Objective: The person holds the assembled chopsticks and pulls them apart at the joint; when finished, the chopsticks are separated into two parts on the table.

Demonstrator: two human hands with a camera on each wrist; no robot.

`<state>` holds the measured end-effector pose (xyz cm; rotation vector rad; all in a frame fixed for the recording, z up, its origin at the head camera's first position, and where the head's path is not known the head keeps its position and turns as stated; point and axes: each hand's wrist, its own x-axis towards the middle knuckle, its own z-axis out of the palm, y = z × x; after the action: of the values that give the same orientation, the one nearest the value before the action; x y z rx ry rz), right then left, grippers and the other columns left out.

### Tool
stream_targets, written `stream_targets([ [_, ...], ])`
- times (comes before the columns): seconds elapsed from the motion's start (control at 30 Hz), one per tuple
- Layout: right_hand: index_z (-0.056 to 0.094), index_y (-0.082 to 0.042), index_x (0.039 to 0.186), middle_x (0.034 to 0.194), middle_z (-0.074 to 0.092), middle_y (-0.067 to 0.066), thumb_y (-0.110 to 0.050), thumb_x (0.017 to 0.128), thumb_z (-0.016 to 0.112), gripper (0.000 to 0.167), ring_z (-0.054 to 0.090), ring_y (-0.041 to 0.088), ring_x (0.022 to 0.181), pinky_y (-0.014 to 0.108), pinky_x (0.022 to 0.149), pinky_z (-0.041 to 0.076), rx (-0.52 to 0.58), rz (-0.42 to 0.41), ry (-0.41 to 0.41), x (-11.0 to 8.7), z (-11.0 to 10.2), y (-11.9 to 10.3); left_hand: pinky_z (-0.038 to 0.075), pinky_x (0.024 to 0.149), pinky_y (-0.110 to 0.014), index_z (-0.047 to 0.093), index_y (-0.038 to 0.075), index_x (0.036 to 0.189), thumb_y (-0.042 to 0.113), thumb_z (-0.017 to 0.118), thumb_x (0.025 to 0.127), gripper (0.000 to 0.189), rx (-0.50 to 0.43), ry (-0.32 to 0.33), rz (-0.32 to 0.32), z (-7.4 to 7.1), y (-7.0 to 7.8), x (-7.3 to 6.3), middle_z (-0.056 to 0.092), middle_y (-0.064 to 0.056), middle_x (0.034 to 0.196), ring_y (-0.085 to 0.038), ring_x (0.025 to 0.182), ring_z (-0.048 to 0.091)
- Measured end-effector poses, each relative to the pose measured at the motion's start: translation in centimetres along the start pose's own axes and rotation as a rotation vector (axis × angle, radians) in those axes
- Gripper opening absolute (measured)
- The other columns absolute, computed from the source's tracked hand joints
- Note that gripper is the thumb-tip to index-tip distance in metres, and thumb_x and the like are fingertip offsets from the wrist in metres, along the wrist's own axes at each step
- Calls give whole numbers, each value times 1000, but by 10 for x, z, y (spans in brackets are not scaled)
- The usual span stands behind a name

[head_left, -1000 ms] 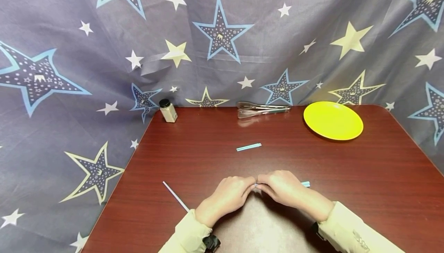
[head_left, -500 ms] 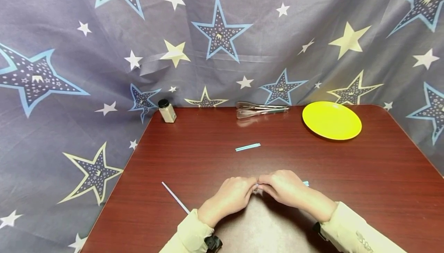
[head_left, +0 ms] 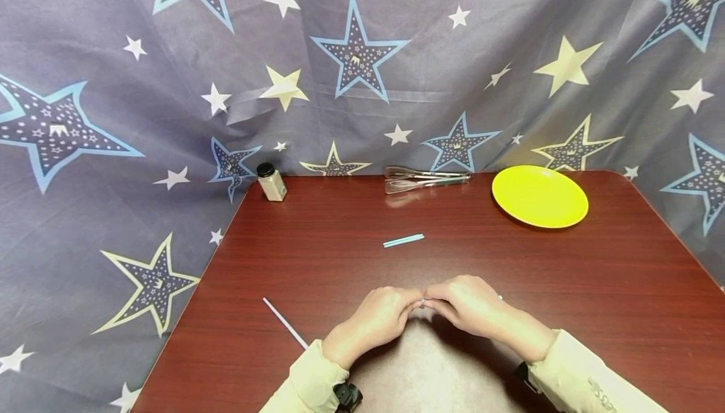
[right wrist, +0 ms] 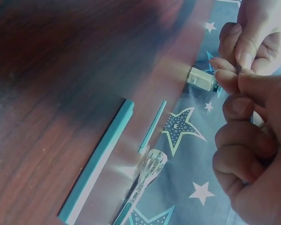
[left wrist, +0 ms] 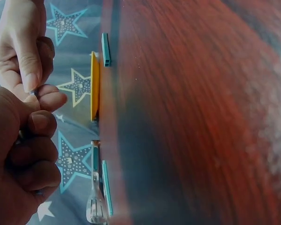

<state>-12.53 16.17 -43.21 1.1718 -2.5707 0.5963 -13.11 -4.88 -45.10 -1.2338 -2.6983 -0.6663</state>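
My left hand (head_left: pixel 374 317) and right hand (head_left: pixel 467 305) meet fingertip to fingertip above the near middle of the table. Between their thumbs and forefingers they pinch a small, thin, pale bluish piece (head_left: pixel 423 300). Fingers hide nearly all of it, and I cannot tell its kind. A thin lavender stick (head_left: pixel 283 321) lies by the left forearm, partly covered by the sleeve. Past the right wrist peeks the end of a light blue stick (head_left: pixel 500 298); in the right wrist view a long light blue bar (right wrist: pixel 98 161) lies on the table.
A pair of short light blue sticks (head_left: pixel 403 240) lies mid-table. Along the back edge are a jar with a black lid (head_left: pixel 272 182), metal tongs (head_left: pixel 425 180) and a yellow plate (head_left: pixel 540 197). A star-patterned curtain (head_left: pixel 362 117) hangs behind the table (head_left: pixel 317 230).
The pinching hands shift slightly to the right together, still meeting at the fingertips. The right wrist now covers more of the blue stick behind it. The view has drifted a little.
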Motion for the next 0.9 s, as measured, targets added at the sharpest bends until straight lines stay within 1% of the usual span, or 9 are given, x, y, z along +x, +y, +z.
stream_targets([
  [0.17,57,-23,72,60,43,-20,-22,90,69,21,37,-2,52,21,48,36,17,-8,5,0,-4,0,42,57,-23,63,15,83,25,55,99,21,-31,12,34,-1,0,1,48,12,67,-4,61,45],
  [0.3,53,-24,70,59,37,-20,-22,89,69,25,34,-2,52,20,47,33,14,-11,4,0,-7,-1,41,57,-22,64,14,84,24,55,99,20,-40,25,50,0,-1,2,49,12,67,-3,61,44],
  [0.47,48,-23,68,58,36,-18,-21,87,71,30,32,-1,52,20,47,32,0,-7,18,0,-10,-2,41,57,-23,64,13,84,23,55,100,21,-42,48,63,0,0,3,48,11,67,-4,60,44],
  [0.63,49,-23,68,58,37,-18,-21,88,71,29,33,-2,52,20,47,32,-7,-7,19,0,-12,-2,42,58,-23,64,13,84,22,55,99,20,-49,50,66,-1,1,4,49,10,67,-4,60,44],
  [0.73,54,-24,70,60,43,-19,-21,88,70,24,36,-2,52,21,47,35,-10,-6,11,-2,-12,0,44,59,-24,66,15,87,23,54,100,19,-41,46,59,-1,1,4,53,10,69,-3,62,47],
  [0.83,62,-25,76,64,50,-20,-19,88,70,16,41,-4,55,23,49,39,-5,2,7,-4,-13,4,48,62,-25,68,17,96,22,53,100,16,-45,55,53,-1,-1,3,65,9,78,-2,66,54],
  [0.9,65,-24,80,65,50,-21,-17,88,70,12,42,-4,56,23,51,40,4,12,10,-6,-14,6,50,63,-25,68,17,100,21,52,100,16,-44,75,52,-1,-2,3,69,7,85,-2,68,57],
])
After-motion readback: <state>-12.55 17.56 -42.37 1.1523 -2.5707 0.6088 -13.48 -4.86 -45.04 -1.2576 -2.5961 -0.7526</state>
